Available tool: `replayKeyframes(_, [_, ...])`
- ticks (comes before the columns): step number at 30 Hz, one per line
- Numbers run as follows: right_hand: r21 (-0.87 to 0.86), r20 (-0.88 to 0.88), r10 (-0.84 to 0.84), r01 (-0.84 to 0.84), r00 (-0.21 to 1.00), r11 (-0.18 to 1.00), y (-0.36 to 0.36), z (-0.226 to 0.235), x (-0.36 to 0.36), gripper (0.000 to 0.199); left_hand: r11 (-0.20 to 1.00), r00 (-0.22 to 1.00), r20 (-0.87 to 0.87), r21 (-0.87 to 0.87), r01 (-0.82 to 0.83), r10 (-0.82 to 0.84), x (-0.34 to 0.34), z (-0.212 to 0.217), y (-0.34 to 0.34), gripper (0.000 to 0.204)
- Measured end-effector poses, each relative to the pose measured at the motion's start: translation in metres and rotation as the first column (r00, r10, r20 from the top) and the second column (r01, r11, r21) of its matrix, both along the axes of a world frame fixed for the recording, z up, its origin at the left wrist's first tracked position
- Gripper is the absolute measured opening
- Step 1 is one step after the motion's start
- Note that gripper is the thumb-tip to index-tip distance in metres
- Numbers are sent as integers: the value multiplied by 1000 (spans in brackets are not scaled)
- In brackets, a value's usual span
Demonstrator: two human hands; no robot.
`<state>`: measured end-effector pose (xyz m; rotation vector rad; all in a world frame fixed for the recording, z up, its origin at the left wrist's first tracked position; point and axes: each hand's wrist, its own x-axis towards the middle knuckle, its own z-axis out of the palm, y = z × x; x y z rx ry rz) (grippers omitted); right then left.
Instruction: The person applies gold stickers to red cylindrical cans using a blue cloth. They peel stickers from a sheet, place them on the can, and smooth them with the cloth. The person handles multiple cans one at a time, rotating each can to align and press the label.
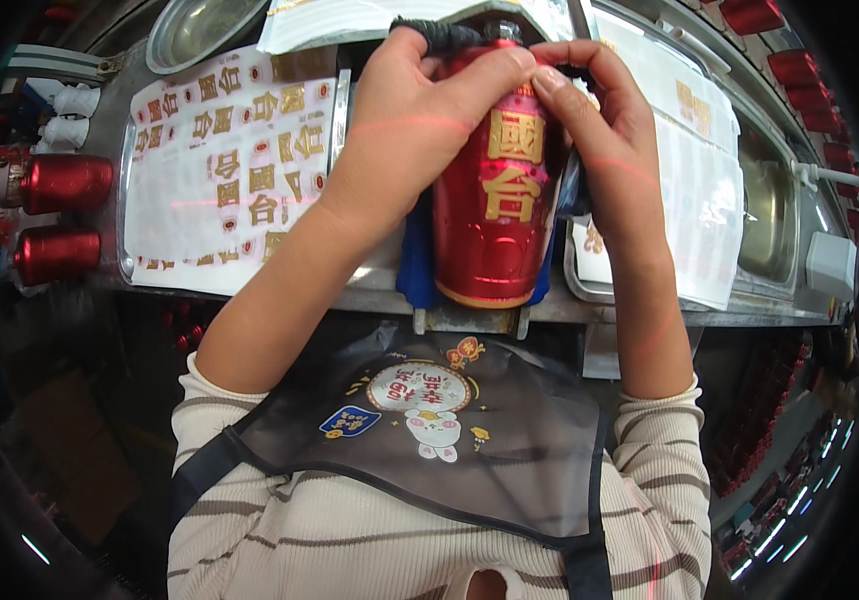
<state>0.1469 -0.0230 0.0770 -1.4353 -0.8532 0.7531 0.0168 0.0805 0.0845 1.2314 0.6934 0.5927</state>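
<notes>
Head view: we've got the red bottle (494, 200) upright at the table (379, 295) edge, left hand (399, 130) wrapped around its shoulder, right hand (599, 130) fingers pinched on the gold label. Looks like we're mid-sticking; next up probably calls for smoothing it flat.

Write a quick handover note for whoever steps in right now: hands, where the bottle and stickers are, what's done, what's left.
Left hand: grips the red bottle near its top.
Right hand: fingertips press on the bottle's upper front.
Bottle: upright at the bench edge, against a blue pad.
Done: gold characters already on its front.
Left: sticker sheets lie to the left; two more red bottles lie at the far left.
</notes>
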Motion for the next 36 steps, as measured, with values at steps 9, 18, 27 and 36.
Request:
replayKeyframes(9, [-117,-160,-44,25,986,993,-54,-14,-16,45,997,987,161,-79,-1,14,-42,-22,-32,45])
replayKeyframes(18, [-6,-126,-6,5,992,1000,-51,-20,-33,57,997,994,93,-33,66,-62,-51,-32,-36,44])
replayKeyframes(27, [5,-85,-33,33,996,999,-51,-26,-35,68,994,992,71,-17,107,-106,-51,-28,-33,49])
replayKeyframes(36, [12,-256,-14,18,967,1000,-50,-16,-33,61,993,989,100,-40,115,-111,-52,-29,-34,54])
